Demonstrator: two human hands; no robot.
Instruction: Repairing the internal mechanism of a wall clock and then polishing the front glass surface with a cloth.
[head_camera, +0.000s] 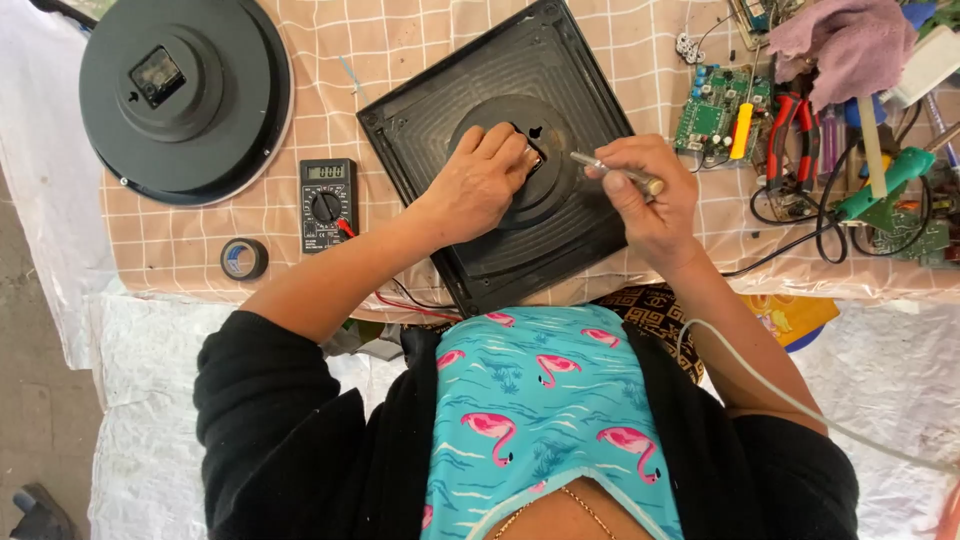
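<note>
A square black clock back (430, 120) lies face down on the checked tablecloth. My left hand (480, 180) rests on its round raised centre, fingers pressed on the small movement box there. My right hand (645, 195) hovers just right of the centre and grips a thin metal pen-like tool (610, 170), tip pointing left toward the movement. A pale cord (760, 385) runs back along my right arm.
A round black clock back (185, 95) lies at far left. A black multimeter (328, 203) with red lead and a tape roll (244, 259) sit left of the square clock. Circuit boards (715, 110), pliers (790, 130), a pink cloth (845, 40) and cables crowd the right.
</note>
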